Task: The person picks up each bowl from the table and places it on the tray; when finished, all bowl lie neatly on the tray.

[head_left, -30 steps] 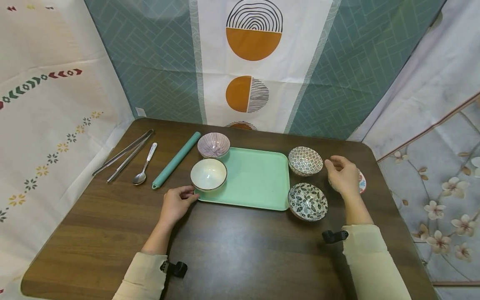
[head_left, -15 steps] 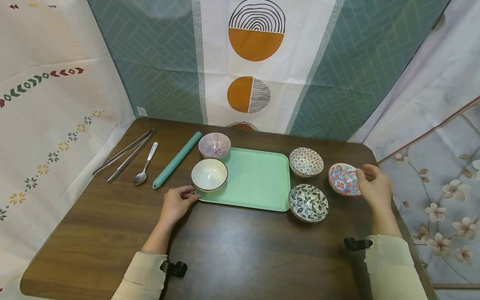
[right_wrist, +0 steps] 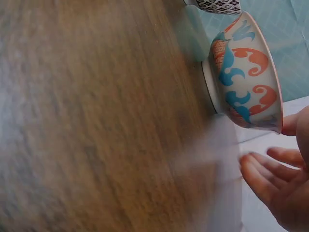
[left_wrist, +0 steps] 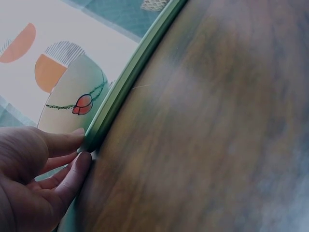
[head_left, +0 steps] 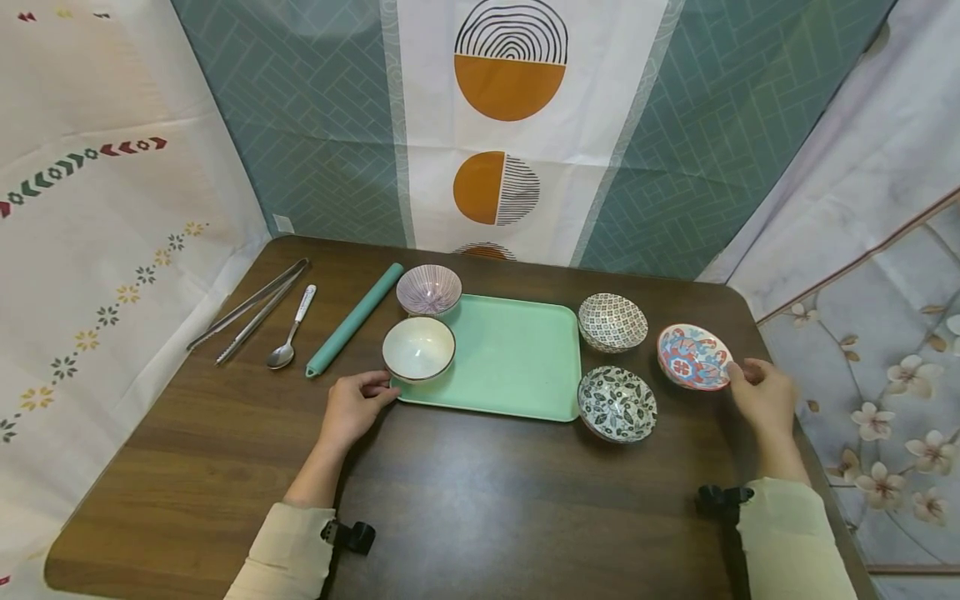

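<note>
At the near left corner of the green tray (head_left: 517, 358), my left hand (head_left: 354, 408) pinches the edge between thumb and fingers. The left wrist view shows the thumb (left_wrist: 67, 142) on the rim. Right beside it on the tray stands a white bowl (head_left: 417, 350) with a dark rim. On the far right, a red-and-blue patterned bowl (head_left: 693, 357) sits upright on the table. My right hand (head_left: 767, 400) is at its right rim, the thumb at the rim and the other fingers (right_wrist: 260, 179) loose and apart from the bowl. Whether the thumb touches is unclear.
A purple-striped bowl (head_left: 428, 290) is at the tray's far left corner. Right of the tray are a checked bowl (head_left: 612, 322) and a leaf-patterned bowl (head_left: 617, 405). On the left lie tongs (head_left: 255, 308), a spoon (head_left: 291, 329) and a teal rod (head_left: 354, 321).
My right hand has moved right, from beside the checked bowl across the red-and-blue bowl to its right rim, uncovering that bowl. The left hand stays at the tray corner.
</note>
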`<state>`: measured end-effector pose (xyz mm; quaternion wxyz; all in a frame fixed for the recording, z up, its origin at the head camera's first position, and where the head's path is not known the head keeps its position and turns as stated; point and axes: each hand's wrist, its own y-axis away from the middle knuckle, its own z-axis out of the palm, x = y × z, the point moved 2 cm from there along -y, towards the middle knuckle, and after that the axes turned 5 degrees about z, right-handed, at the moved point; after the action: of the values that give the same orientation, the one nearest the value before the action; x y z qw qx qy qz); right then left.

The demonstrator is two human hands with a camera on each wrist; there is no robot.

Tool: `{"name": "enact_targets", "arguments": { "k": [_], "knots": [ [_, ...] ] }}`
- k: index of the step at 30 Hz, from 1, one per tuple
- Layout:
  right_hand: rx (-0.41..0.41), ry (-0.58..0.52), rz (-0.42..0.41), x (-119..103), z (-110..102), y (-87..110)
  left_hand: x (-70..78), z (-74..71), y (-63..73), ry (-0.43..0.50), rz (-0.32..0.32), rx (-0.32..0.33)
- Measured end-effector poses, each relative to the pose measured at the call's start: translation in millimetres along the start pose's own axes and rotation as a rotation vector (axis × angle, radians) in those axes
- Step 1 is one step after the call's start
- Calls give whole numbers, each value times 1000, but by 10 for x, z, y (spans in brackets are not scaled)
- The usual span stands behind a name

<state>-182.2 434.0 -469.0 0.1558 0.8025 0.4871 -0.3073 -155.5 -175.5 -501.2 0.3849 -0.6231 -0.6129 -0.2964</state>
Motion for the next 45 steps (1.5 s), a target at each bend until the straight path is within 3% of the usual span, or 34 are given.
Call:
{"name": "enact_targets", "arguments": {
  "k": [6,9,15,22,26,31,36,45],
  "knots": [
    [-132,-95,28,19,79,9,-3,1,-2,6,1,-1],
    [-173,-207,84,2,128,7,-6,2,-5,4,6,3],
    [-192,-430,215,-27,198,14,-11,-2,-1,12,2,4],
    [-138,-676,269,-268,52,61,-8,1,-8,26,-13,-3],
    [-146,-703,231,-510,-31,78,-15,5,-11,29,-11,-1],
    [-156,-663,119,-826,0,141,-31,11,-1,31,-23,-1],
    [-180,-588,-8,-1121,153,201,-42,12,5,28,-24,2],
    [-286,-552,-119,-1561,561,349,-16,-2,3,20,-20,-1]
  ]
}}
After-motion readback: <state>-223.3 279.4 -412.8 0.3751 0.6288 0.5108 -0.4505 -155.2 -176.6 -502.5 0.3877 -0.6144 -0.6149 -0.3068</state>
